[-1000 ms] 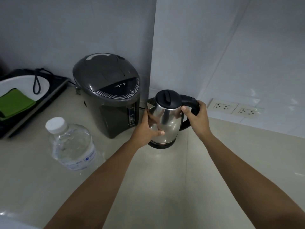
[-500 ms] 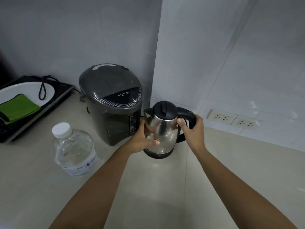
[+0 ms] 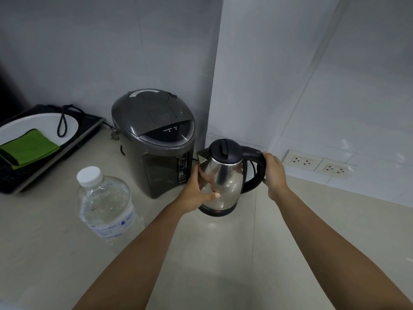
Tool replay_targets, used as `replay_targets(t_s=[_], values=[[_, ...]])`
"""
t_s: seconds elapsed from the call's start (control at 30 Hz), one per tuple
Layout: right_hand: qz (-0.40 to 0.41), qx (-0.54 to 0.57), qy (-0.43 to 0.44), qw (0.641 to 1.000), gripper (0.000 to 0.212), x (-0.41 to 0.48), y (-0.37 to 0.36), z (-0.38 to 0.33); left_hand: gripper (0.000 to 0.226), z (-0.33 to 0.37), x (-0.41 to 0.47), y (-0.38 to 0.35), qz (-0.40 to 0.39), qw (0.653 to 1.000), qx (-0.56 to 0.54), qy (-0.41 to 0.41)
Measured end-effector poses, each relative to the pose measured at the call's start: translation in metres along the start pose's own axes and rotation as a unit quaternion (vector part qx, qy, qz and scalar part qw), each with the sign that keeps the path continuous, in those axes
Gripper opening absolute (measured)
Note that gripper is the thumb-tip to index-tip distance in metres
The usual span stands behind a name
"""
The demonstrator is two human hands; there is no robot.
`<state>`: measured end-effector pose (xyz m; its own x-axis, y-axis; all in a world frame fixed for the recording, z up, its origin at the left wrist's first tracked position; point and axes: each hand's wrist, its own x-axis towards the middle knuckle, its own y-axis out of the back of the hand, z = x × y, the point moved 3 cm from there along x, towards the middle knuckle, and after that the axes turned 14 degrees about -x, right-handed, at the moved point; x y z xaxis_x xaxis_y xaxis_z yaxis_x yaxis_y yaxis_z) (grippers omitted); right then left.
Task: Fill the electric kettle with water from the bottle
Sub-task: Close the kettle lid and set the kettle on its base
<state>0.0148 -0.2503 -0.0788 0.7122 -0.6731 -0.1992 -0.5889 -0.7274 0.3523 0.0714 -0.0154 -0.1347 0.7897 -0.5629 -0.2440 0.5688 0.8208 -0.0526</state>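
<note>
Two hands frame the electric kettle (image 3: pixel 223 175), which stands upright on its black base at centre right of the frame, on the pale bench (image 3: pixel 223 253) near the wall corner. The left hand (image 3: pixel 196 195) lies flat against the steel body on the side toward frame left, fingers spread around the curve and thumb pointing right across the lower wall; this grip is wide open and cups rather than pinches. The right hand (image 3: pixel 273 173) meets the black handle (image 3: pixel 257 166) from frame right; its fingers curl around the outer bow of the handle, a loosely closed grip whose tightness cannot be judged. The kettle's long axis runs vertically, with the spout toward frame left and the handle toward frame right. The black lid (image 3: pixel 224 149) is shut.

The water bottle (image 3: pixel 106 202) stands upright at lower left of centre, its white cap (image 3: pixel 89 175) still on, well apart from the kettle and untouched. It lies to the left of both hands, so the left hand is the nearer one. A grey thermo pot (image 3: pixel 154 142) stands just beside the kettle, behind the bottle.

Judgement: filling has not begun; the lid must open and the cap must come off first, and the left hand is better placed to reach for the bottle.
</note>
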Motion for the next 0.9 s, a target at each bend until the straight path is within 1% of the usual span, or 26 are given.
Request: replay_targets(t_s=[0.17, 0.33, 0.47, 0.57, 0.67, 0.73, 0.83, 0.9], values=[[-0.022, -0.036, -0.003, 0.999, 0.041, 0.001, -0.002, -0.005, 0.121, -0.001, 0.002, 0.001, 0.001, 1.000, 0.011, 0.006], [-0.031, -0.044, -0.006, 0.999, 0.043, 0.002, 0.000, -0.007, 0.123, -0.001, 0.002, 0.002, 0.007, 0.999, 0.025, 0.017], [-0.046, -0.032, -0.001, 0.998, 0.051, 0.000, 0.002, -0.005, 0.119, 0.000, -0.001, -0.001, 0.012, 0.999, 0.049, 0.018], [-0.048, -0.032, 0.009, 0.998, 0.055, -0.004, 0.004, -0.002, 0.125, -0.001, -0.004, -0.002, 0.023, 0.997, 0.064, 0.024], [-0.041, -0.056, 0.017, 0.997, 0.058, -0.009, 0.003, -0.002, 0.129, 0.002, -0.011, -0.005, 0.038, 0.994, 0.096, 0.023], [-0.033, -0.077, 0.026, 0.996, 0.057, -0.017, 0.002, -0.005, 0.122, 0.006, -0.016, -0.008, 0.049, 0.987, 0.149, 0.029], [-0.027, -0.105, 0.050, 0.993, 0.053, -0.027, 0.002, -0.004, 0.099, 0.015, -0.022, -0.011, 0.067, 0.965, 0.251, 0.031], [-0.031, -0.109, 0.059, 0.992, 0.057, -0.039, 0.002, -0.001, 0.087, 0.018, -0.027, -0.011, 0.077, 0.952, 0.294, 0.033]])
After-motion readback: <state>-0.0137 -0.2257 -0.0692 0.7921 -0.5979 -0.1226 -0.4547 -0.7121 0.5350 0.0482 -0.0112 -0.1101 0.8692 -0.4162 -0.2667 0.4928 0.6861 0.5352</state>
